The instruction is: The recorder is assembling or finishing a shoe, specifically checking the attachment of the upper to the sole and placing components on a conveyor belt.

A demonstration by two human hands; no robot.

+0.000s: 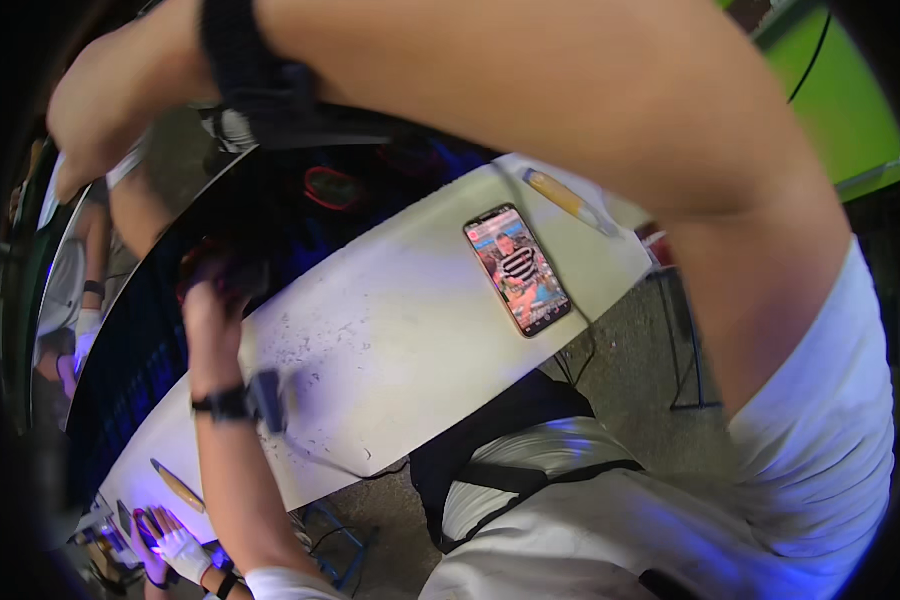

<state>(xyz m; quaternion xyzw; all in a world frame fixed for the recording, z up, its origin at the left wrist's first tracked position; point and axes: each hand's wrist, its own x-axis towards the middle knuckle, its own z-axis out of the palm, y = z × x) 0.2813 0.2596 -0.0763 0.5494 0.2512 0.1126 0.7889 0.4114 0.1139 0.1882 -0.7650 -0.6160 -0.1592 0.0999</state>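
My left hand [212, 318] reaches over the table's far edge, and a band with a small grey device circles its wrist. The fingers look closed round a dark, reddish-edged thing [232, 272], too blurred to name. My right arm arches across the top of the view, with a black strap [238, 60] round its wrist. At the upper left, my right hand [105, 120] bends downward, its fingers mostly hidden. Below the left hand, the white tabletop [400, 300] carries scattered dark specks. Beyond it lies a dark, glossy surface with a red-rimmed object [332, 188] on it.
A lit phone [518, 270] rests on the table beside a cable. Nearby lies a tool with a yellow handle [560, 195]; another wooden-handled tool [178, 487] lies at lower left. A co-worker's gloved hands [175, 548] work there. Another person [70, 280] is across at the left.
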